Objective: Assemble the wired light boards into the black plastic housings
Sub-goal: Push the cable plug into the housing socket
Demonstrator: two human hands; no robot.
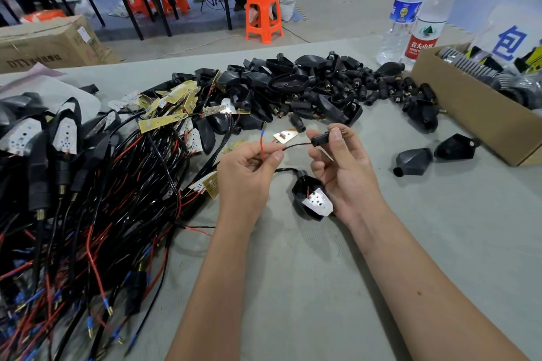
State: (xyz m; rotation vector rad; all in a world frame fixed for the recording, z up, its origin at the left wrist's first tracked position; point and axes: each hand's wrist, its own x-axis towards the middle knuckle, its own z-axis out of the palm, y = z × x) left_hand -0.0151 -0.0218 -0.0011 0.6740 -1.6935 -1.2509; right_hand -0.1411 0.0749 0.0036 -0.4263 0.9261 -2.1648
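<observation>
Our left hand [249, 161] pinches the wires [289, 146]; our right hand [337, 155] grips the black stem piece [321, 139], just above the half-assembled housing [308, 199] on the surface [322, 272]. We should feed the wires straight, without kinking.

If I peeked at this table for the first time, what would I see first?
Probably the two hands in the middle: the left hand pinches a thin black wire, and the right hand holds a small black stem piece. To the left sprawls a big tangle of red and black wires, and behind the hands sits a heap of black housings.
</observation>
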